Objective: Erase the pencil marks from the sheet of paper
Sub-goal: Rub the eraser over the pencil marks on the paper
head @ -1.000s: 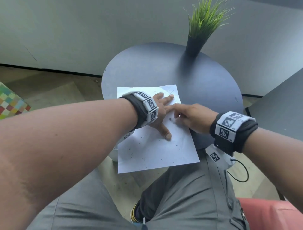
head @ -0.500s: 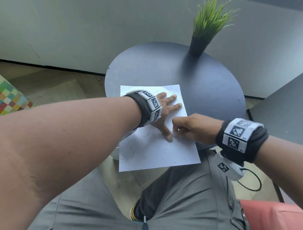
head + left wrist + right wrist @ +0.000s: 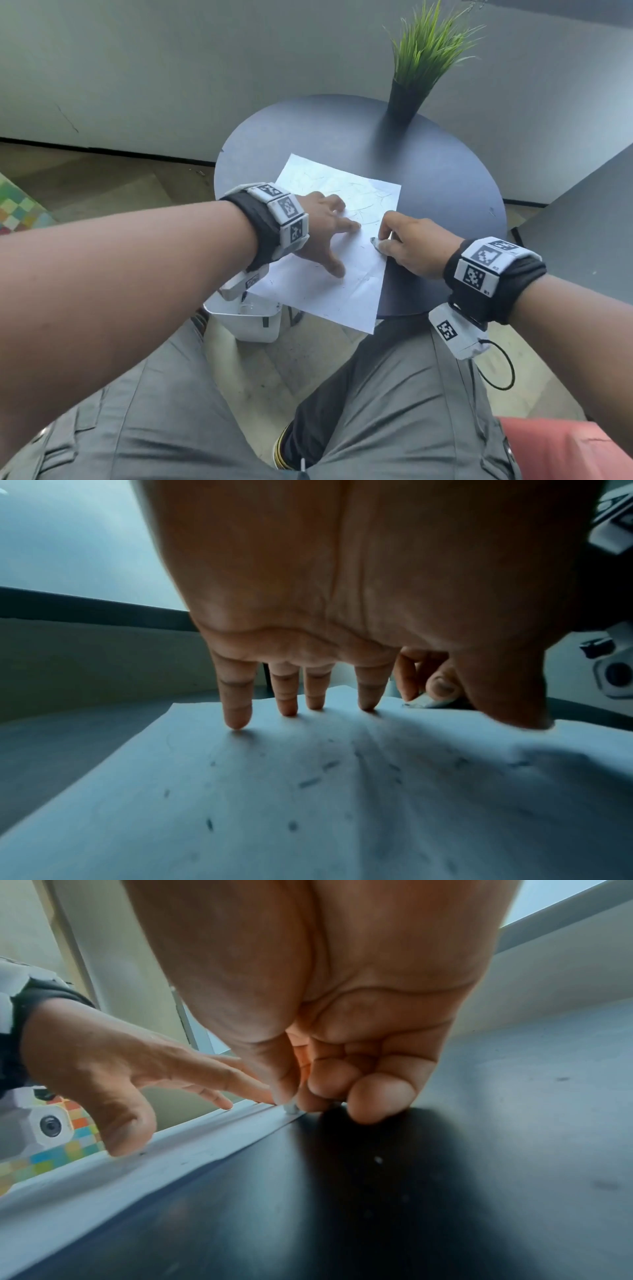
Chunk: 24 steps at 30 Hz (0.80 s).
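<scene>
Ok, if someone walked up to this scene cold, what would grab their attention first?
Probably the two hands on the white sheet of paper at the near edge of the round dark table: the left hand presses it flat with spread fingers, while the right hand pinches a small eraser near its right edge. Next, the green potted plant at the table's far side.

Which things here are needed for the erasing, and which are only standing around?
Needed:
- paper, still with pencil marks
- eraser, pinched by the right hand
- left hand, fingers spread on the paper
- table under the paper

Only around:
- plant at the far edge of the table
- white bin on the floor
</scene>
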Each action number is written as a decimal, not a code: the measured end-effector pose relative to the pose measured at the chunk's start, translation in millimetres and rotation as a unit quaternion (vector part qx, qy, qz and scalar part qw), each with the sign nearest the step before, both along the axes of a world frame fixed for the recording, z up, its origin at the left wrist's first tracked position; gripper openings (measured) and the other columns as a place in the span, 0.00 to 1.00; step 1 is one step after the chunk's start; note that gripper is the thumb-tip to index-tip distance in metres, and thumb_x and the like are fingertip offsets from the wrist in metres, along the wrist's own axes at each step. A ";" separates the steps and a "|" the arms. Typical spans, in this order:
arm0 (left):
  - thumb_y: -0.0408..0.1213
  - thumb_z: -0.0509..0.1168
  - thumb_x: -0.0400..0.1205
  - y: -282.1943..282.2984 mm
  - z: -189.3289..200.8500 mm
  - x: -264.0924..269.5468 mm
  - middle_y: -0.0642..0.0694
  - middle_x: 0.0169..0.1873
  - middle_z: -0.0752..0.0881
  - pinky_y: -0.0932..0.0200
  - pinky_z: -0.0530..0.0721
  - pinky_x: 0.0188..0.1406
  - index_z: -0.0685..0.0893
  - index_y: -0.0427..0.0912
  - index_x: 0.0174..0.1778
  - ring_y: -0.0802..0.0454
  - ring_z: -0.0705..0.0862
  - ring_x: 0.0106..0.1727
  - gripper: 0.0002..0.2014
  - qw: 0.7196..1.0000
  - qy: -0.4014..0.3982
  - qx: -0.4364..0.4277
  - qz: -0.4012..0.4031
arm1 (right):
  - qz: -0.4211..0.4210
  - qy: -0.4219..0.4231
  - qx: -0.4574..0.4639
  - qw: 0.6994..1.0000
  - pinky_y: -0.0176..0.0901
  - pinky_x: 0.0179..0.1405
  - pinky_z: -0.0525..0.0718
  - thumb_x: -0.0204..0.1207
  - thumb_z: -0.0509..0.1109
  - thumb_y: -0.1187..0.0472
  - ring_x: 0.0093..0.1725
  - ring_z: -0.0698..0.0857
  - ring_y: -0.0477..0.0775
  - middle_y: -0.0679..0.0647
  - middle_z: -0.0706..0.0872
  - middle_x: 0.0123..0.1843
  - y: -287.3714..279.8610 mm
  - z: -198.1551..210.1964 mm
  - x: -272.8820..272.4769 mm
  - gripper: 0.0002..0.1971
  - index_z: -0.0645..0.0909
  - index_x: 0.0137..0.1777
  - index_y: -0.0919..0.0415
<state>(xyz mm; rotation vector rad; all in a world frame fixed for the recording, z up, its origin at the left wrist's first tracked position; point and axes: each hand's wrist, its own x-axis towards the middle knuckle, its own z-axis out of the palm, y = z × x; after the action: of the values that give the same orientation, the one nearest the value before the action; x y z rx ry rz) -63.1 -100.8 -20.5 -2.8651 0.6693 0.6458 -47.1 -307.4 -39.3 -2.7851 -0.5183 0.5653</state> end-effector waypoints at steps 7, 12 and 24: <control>0.83 0.65 0.57 2.3 -19.6 -14.1 0.48 0.86 0.40 0.30 0.62 0.77 0.42 0.60 0.85 0.41 0.42 0.86 0.65 1.000 0.009 -0.002 0.018 | 0.219 0.025 -0.035 0.975 0.43 0.40 0.73 0.83 0.60 0.48 0.39 0.77 0.52 0.46 0.80 0.38 23.7 9.1 -41.2 0.08 0.74 0.55 0.51; 0.82 0.66 0.58 -2.3 -15.3 -15.0 0.46 0.86 0.37 0.29 0.61 0.78 0.39 0.62 0.85 0.39 0.42 0.85 0.65 0.999 0.017 0.014 0.027 | 0.083 -0.032 -0.021 0.996 0.52 0.45 0.82 0.83 0.58 0.43 0.41 0.80 0.60 0.53 0.81 0.38 5.1 10.0 -12.0 0.12 0.72 0.51 0.50; 0.80 0.69 0.56 -14.2 -11.5 -19.3 0.42 0.85 0.34 0.22 0.58 0.74 0.36 0.68 0.83 0.33 0.37 0.85 0.67 0.997 0.041 0.025 0.056 | 0.159 -0.020 -0.010 0.987 0.51 0.42 0.79 0.84 0.58 0.46 0.41 0.78 0.59 0.52 0.82 0.41 5.7 7.3 -32.8 0.09 0.70 0.53 0.51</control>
<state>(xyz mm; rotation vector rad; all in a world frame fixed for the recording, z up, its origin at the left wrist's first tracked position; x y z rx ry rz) -82.4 -115.0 -32.0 -2.8593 0.4987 0.7882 -80.0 -301.7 -32.0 -2.7525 -0.9827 0.5820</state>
